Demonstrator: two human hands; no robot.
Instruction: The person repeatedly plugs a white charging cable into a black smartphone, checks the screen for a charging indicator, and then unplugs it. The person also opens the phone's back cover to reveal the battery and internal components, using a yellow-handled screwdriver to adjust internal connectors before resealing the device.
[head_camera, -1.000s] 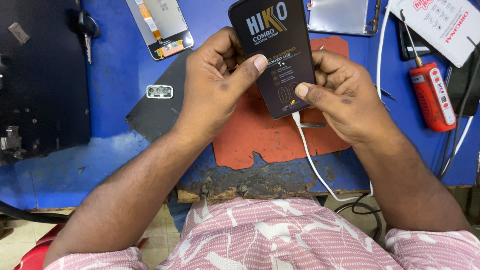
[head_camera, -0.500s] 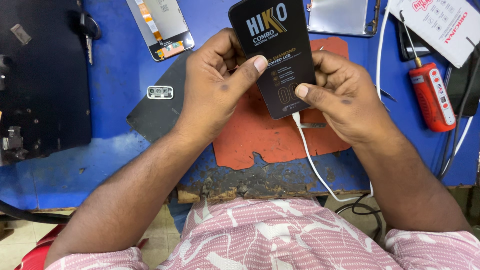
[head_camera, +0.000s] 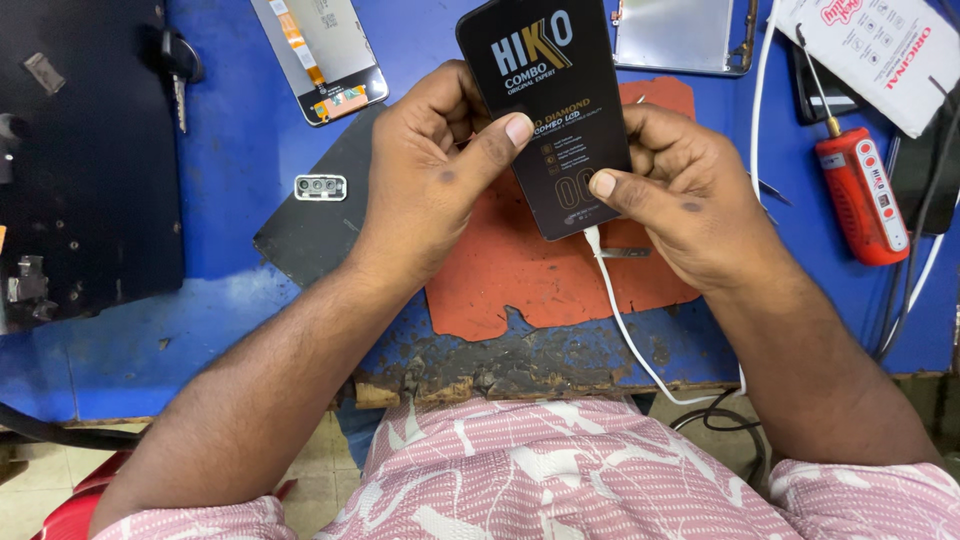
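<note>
- Left hand (head_camera: 435, 170) grips the black phone screen (head_camera: 548, 110) by its left edge, thumb across the face.
- The screen, held above the orange mat (head_camera: 540, 270), looks light, thin, slick and breakable; edges are safest.
- Right hand (head_camera: 680, 195) pinches its right edge.

A black phone screen (head_camera: 548, 110) with a dark printed protective label stands tilted between both hands over the middle of the blue worktop (head_camera: 240, 130). Far left of it lies a bare display panel (head_camera: 320, 50), grey-backed with an orange ribbon. A silvery screen frame (head_camera: 680, 35) lies just behind. A white packet (head_camera: 870, 50) with red print sits far right.
</note>
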